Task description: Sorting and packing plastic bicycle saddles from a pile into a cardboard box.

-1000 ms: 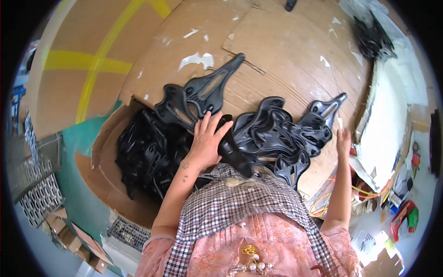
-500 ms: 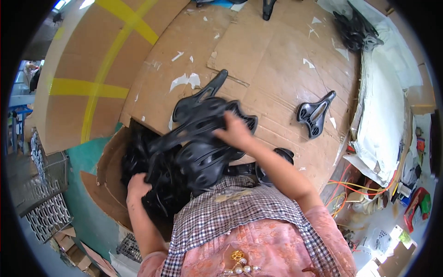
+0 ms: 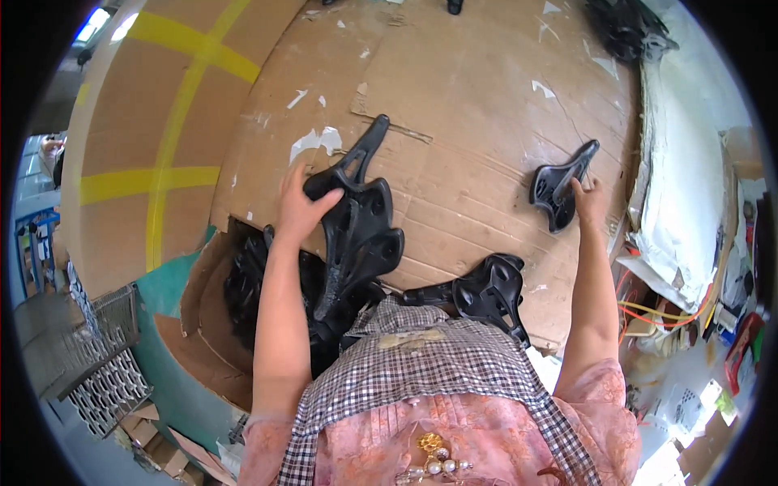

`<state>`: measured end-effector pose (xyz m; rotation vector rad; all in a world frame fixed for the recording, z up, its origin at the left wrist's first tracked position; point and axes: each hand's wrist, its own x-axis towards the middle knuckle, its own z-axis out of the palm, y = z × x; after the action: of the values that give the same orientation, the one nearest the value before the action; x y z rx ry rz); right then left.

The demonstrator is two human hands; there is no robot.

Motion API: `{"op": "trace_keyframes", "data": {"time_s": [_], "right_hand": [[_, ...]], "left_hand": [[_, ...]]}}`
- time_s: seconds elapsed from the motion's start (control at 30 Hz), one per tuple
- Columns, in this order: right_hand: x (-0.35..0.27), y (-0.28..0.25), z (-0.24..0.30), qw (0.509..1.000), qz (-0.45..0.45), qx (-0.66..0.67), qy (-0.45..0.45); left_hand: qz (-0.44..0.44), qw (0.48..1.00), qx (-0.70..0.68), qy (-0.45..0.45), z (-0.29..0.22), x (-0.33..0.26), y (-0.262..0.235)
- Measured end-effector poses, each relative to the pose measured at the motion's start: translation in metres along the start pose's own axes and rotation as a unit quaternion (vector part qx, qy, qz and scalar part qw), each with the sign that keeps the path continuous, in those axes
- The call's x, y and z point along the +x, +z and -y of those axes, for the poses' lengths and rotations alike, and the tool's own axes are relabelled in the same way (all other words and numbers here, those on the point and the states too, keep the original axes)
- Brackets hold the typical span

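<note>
Left hand (image 3: 301,209): fingers spread flat on the top of a stack of black saddle shells (image 3: 356,235), pressing rather than gripping.
Right hand (image 3: 588,197): fingers curled on the near edge of a single black saddle shell (image 3: 559,185) (grip partly hidden by the hand itself).
Third shell (image 3: 486,293): between both arms, lower part cut off by the checked apron (image 3: 429,364).
Surface (image 3: 470,105): cardboard-covered, under both hands.
Box of shells (image 3: 243,292): below the left hand, contents too dark to make out.

Lighting was bright and even, daylight-like, strongest at the right, where white sheeting (image 3: 689,202) was nearly overexposed. Shadows on the cardboard (image 3: 486,105) were soft and short. Fisheye distortion bent edges toward a black rim. Focus was sharp centrally, softer peripherally.
</note>
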<state>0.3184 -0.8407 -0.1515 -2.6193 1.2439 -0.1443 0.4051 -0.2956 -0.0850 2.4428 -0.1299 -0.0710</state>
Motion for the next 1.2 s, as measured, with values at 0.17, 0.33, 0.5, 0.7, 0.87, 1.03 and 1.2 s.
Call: {"op": "trace_keyframes", "data": {"time_s": [0.17,0.33,0.5,0.7,0.87,1.03,1.2], "right_hand": [[-0.042,-0.020,-0.004,0.900,0.235,0.361,0.065],[-0.088,-0.040,-0.163,0.906,0.340,0.250,0.042],[-0.220,-0.079,-0.125,0.811,0.477,0.327,0.090],[-0.279,-0.023,0.001,0.879,0.349,0.323,-0.046],[-0.291,0.007,0.129,0.863,0.367,0.232,-0.259],[-0.375,0.019,0.243,0.606,0.576,0.289,-0.466],[-0.240,-0.009,0.192,0.777,0.363,0.477,-0.195]], "left_hand": [[0.115,0.963,0.240,-0.035,-0.019,0.038,0.045],[0.209,0.964,0.163,-0.016,-0.023,0.019,0.040],[0.122,0.980,-0.029,-0.152,0.082,-0.058,-0.020],[-0.118,0.955,0.012,-0.271,0.263,-0.220,-0.145],[-0.235,0.857,0.043,-0.456,0.208,-0.249,-0.143],[-0.268,0.891,-0.033,-0.364,0.195,-0.256,-0.128],[-0.310,0.849,-0.004,-0.428,0.180,-0.313,-0.147]]}}
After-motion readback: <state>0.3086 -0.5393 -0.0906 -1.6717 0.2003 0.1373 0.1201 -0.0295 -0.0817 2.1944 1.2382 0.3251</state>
